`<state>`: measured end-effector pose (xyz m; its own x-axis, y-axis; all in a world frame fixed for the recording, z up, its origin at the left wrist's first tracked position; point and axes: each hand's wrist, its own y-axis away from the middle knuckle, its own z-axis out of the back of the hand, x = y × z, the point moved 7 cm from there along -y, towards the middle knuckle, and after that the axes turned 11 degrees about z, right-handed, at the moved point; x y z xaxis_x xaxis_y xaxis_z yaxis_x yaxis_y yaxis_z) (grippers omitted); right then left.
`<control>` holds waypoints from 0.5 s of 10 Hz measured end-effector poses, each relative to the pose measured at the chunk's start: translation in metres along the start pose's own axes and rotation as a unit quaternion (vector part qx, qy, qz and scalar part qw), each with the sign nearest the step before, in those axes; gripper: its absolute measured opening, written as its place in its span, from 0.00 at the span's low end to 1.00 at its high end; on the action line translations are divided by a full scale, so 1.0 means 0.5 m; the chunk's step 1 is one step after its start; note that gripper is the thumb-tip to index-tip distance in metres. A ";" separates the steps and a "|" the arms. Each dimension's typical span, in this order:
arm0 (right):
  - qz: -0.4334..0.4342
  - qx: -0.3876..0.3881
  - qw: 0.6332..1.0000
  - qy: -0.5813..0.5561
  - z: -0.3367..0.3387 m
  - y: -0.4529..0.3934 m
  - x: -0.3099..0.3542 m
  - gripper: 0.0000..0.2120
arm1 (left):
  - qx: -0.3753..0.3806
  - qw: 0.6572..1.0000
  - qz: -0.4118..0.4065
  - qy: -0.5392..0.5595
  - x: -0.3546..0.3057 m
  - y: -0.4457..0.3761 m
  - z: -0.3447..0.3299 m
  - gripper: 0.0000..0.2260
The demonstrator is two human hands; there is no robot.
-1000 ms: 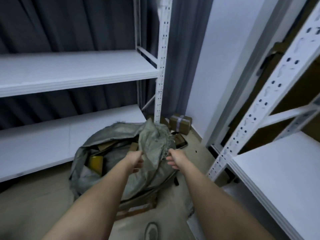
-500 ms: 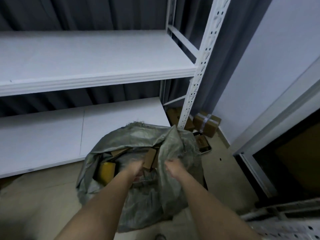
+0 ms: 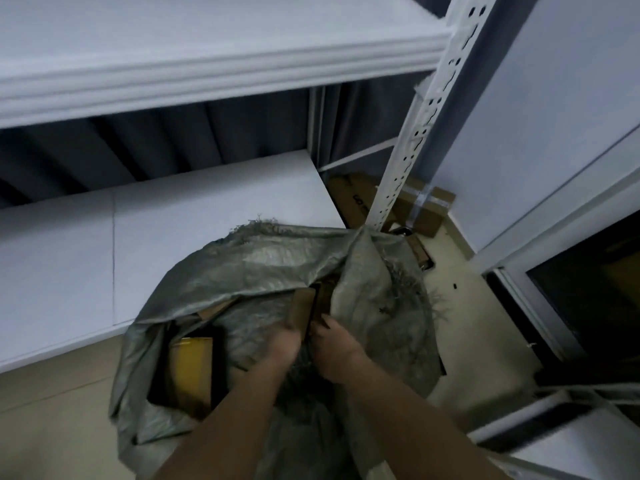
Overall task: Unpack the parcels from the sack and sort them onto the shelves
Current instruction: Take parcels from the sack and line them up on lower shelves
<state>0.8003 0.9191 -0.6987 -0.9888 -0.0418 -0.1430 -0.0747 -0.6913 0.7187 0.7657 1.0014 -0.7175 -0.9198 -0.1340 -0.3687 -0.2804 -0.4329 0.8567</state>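
A grey-green woven sack (image 3: 263, 271) lies open on the floor in front of the white shelves. My left hand (image 3: 282, 344) is inside its mouth, closed on the lower end of a small brown cardboard parcel (image 3: 301, 308) that stands upright. My right hand (image 3: 334, 348) is right beside it, gripping a raised fold of the sack's rim. A yellow parcel (image 3: 190, 368) lies in the left part of the opening, and a flat brown one (image 3: 214, 308) shows under the fabric. The lower shelf (image 3: 173, 220) and the upper shelf (image 3: 207, 57) are bare.
A perforated white upright (image 3: 415, 133) stands just behind the sack. Taped cardboard boxes (image 3: 429, 206) sit on the floor behind it, against the wall. A second white rack (image 3: 571, 441) is at the lower right, beside a dark framed opening (image 3: 588, 289).
The view has moved closer and tilted down onto the sack. My hands came together at the sack's mouth, and the small brown parcel now stands up at my left fingers.
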 end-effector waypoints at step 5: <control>-0.209 0.131 0.963 0.110 -0.102 0.151 -0.204 0.24 | 0.110 0.991 -0.069 -0.001 -0.070 0.007 -0.173 0.15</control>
<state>0.9022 0.8344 -0.6648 -0.8167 0.0292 -0.5763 -0.5184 -0.4759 0.7104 0.8207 0.9277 -0.7327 -0.8691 -0.0847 -0.4874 -0.4566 -0.2414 0.8563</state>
